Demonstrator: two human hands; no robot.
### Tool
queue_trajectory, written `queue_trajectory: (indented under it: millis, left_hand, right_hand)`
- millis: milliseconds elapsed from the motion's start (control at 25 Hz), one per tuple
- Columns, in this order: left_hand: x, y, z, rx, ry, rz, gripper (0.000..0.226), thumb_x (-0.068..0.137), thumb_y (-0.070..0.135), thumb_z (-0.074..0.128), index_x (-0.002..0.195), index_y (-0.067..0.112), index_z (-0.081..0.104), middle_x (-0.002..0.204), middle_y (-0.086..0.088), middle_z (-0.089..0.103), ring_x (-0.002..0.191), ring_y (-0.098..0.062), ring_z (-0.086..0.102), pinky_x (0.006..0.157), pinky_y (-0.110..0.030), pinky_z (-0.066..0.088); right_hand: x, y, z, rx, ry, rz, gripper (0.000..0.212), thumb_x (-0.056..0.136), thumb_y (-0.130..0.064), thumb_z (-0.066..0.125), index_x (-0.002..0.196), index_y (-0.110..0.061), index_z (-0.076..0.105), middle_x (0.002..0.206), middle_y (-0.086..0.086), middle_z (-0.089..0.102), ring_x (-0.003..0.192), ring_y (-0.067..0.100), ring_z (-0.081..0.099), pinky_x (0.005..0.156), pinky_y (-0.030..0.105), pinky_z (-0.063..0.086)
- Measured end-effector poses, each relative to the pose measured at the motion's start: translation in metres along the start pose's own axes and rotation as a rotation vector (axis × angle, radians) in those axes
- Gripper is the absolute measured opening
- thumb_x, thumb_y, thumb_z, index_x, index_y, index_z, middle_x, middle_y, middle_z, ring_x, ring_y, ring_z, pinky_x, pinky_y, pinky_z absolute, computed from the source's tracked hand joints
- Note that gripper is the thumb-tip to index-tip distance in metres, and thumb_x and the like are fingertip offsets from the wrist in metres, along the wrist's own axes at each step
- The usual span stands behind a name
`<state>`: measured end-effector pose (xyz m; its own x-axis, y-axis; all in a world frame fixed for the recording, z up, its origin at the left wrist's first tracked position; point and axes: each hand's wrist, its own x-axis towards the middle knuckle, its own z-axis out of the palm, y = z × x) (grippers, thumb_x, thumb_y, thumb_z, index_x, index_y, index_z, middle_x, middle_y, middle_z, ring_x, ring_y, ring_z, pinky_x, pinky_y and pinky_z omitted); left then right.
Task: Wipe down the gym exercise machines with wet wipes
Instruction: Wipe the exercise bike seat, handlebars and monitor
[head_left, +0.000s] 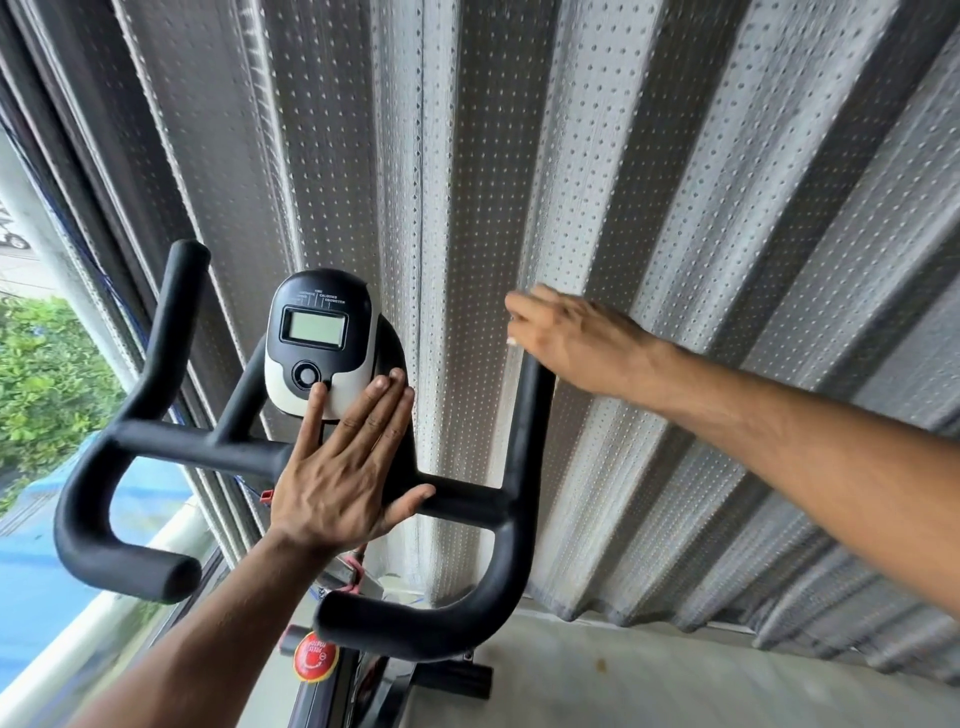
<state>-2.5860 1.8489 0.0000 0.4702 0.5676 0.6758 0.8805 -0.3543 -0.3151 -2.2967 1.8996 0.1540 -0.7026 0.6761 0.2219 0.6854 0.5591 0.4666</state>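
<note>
Resting flat, left hand (345, 470) touches the console (319, 340); no grip.

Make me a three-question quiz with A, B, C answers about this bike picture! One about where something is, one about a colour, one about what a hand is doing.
1. Where is the red knob?
A. Below the handlebars
B. On the screen box
C. On the curtain

2. What colour are the handlebars?
A. Blue
B. Black
C. Yellow

3. How is the left hand?
A. A fist
B. Gripping a bottle
C. Flat, fingers straight

Answers: 1 A, it sits low on the frame. 2 B, the padded bars are black. 3 C, its fingertips lie on the screen box.
</note>
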Motion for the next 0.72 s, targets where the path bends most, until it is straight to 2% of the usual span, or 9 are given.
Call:
queue_trajectory:
  millis: [120, 200, 280, 360, 400, 440, 560, 640, 720]
  left_hand:
    - [0.000, -0.001, 0.002, -0.003, 0.023, 0.007, 0.090, 0.100, 0.070, 0.032, 0.162, 0.006, 0.030, 0.171, -0.009, 0.024, 0.157, -0.021, 0.027, 0.124, -0.065, 0.017]
    - [-0.001, -0.001, 0.002, -0.002, 0.029, 0.008, 0.089, 0.100, 0.070, 0.033, 0.161, 0.006, 0.031, 0.171, -0.009, 0.025, 0.157, -0.021, 0.027, 0.125, -0.064, 0.017]
    - [-0.002, -0.001, 0.004, -0.013, 0.039, 0.008, 0.088, 0.100, 0.069, 0.033, 0.161, 0.006, 0.031, 0.170, -0.008, 0.025, 0.157, -0.020, 0.027, 0.125, -0.063, 0.017]
    - [-0.002, -0.002, 0.005, -0.027, 0.059, 0.017, 0.087, 0.101, 0.068, 0.034, 0.161, 0.006, 0.031, 0.170, -0.009, 0.026, 0.156, -0.021, 0.028, 0.125, -0.062, 0.017]
    - [-0.002, -0.002, 0.005, -0.031, 0.068, 0.023, 0.087, 0.101, 0.067, 0.035, 0.161, 0.005, 0.032, 0.170, -0.009, 0.027, 0.156, -0.021, 0.028, 0.125, -0.062, 0.017]
    - [-0.003, -0.003, 0.006, -0.032, 0.074, 0.028, 0.087, 0.101, 0.067, 0.036, 0.161, 0.005, 0.032, 0.170, -0.009, 0.027, 0.156, -0.021, 0.029, 0.125, -0.062, 0.017]
    - [-0.004, -0.003, 0.007, -0.033, 0.079, 0.032, 0.087, 0.100, 0.066, 0.040, 0.161, 0.004, 0.032, 0.169, -0.010, 0.028, 0.155, -0.023, 0.031, 0.125, -0.062, 0.018]
    - [-0.004, -0.003, 0.007, -0.043, 0.089, 0.033, 0.087, 0.099, 0.065, 0.041, 0.161, 0.004, 0.032, 0.169, -0.011, 0.029, 0.155, -0.024, 0.032, 0.124, -0.063, 0.019]
    - [-0.004, -0.004, 0.008, -0.049, 0.099, 0.031, 0.086, 0.099, 0.064, 0.042, 0.160, 0.004, 0.034, 0.168, -0.011, 0.030, 0.154, -0.024, 0.034, 0.124, -0.063, 0.022]
  right_hand:
    - [0.021, 0.009, -0.014, -0.049, -0.051, 0.070, 0.022, 0.095, 0.008, 0.049, 0.080, -0.008, 0.053, 0.090, 0.002, 0.044, 0.091, 0.015, 0.040, 0.072, 0.024, 0.039]
    - [0.021, -0.007, -0.017, -0.055, -0.109, 0.066, 0.013, 0.098, -0.004, 0.058, 0.086, -0.010, 0.059, 0.087, 0.001, 0.050, 0.092, 0.015, 0.038, 0.080, 0.030, 0.036]
    - [0.008, -0.034, -0.010, -0.042, -0.160, -0.010, 0.007, 0.095, -0.018, 0.068, 0.092, -0.011, 0.066, 0.088, 0.001, 0.055, 0.091, 0.016, 0.041, 0.092, 0.033, 0.041]
    - [-0.014, -0.068, 0.008, 0.015, -0.211, -0.122, 0.009, 0.093, -0.019, 0.071, 0.096, -0.011, 0.069, 0.093, 0.002, 0.062, 0.092, 0.016, 0.044, 0.097, 0.035, 0.045]
    - [-0.025, -0.084, 0.015, 0.055, -0.215, -0.166, 0.004, 0.094, -0.015, 0.068, 0.095, -0.012, 0.069, 0.094, 0.002, 0.063, 0.091, 0.016, 0.045, 0.096, 0.034, 0.045]
    - [-0.034, -0.096, 0.019, 0.101, -0.198, -0.190, 0.008, 0.095, -0.009, 0.061, 0.093, -0.012, 0.069, 0.091, 0.001, 0.063, 0.090, 0.015, 0.045, 0.092, 0.032, 0.044]
    - [-0.047, -0.099, 0.025, 0.169, -0.171, -0.228, 0.034, 0.093, 0.001, 0.036, 0.083, -0.015, 0.064, 0.080, -0.002, 0.061, 0.085, 0.016, 0.040, 0.082, 0.029, 0.033]
    - [-0.041, -0.073, 0.025, 0.108, -0.069, -0.213, 0.032, 0.098, -0.001, 0.041, 0.079, -0.017, 0.063, 0.074, -0.004, 0.060, 0.081, 0.015, 0.034, 0.076, 0.028, 0.026]
    - [-0.025, -0.034, 0.029, 0.055, 0.061, -0.124, 0.029, 0.103, -0.012, 0.046, 0.087, -0.014, 0.070, 0.078, -0.004, 0.066, 0.079, 0.014, 0.036, 0.073, 0.024, 0.025]
